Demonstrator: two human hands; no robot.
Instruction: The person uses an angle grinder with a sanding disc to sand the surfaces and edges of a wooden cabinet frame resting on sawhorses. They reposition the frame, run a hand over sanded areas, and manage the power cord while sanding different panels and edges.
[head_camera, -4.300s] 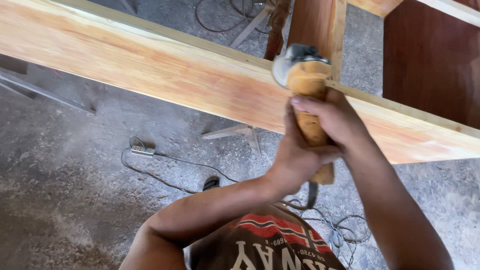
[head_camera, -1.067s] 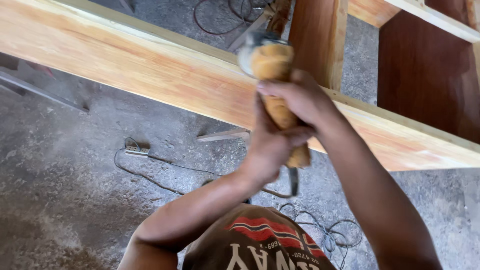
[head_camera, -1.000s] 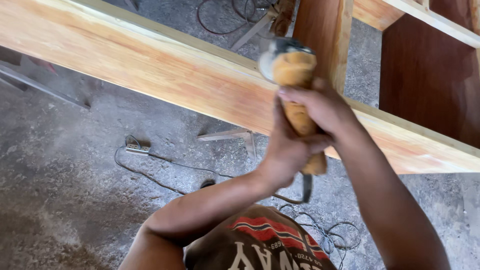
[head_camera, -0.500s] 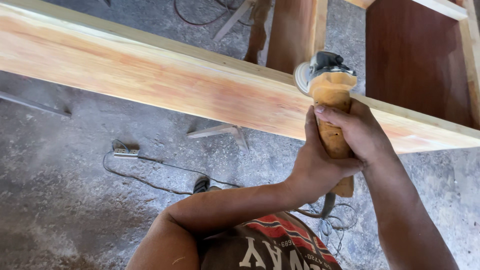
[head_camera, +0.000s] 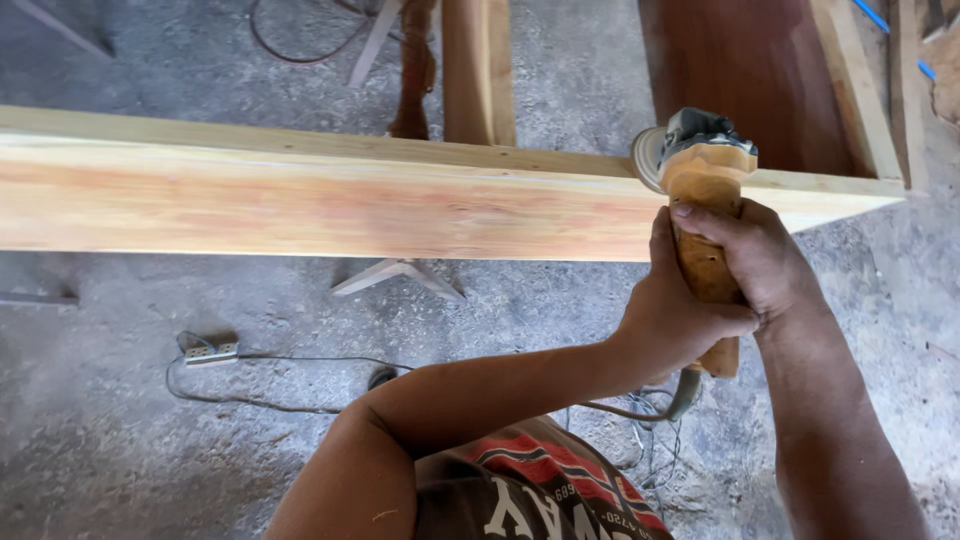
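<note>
Both hands, left hand (head_camera: 672, 318) and right hand (head_camera: 757, 262), wrapped tight round grinder (head_camera: 700, 215); disc on beam (head_camera: 400, 200) edge, probably spinning. Kickback risk; cord (head_camera: 620, 408) underfoot could snag.

Pale wooden beam (head_camera: 330, 205), smooth, matt; dust-coated grinder (head_camera: 700, 200); rough grey concrete floor (head_camera: 120, 440).

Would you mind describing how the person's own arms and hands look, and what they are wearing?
Both forearms are bare, with no sleeves reaching them. The left hand and right hand wear no gloves, and no rings or watch show. The shirt is dark, with a red and white printed design.
</note>
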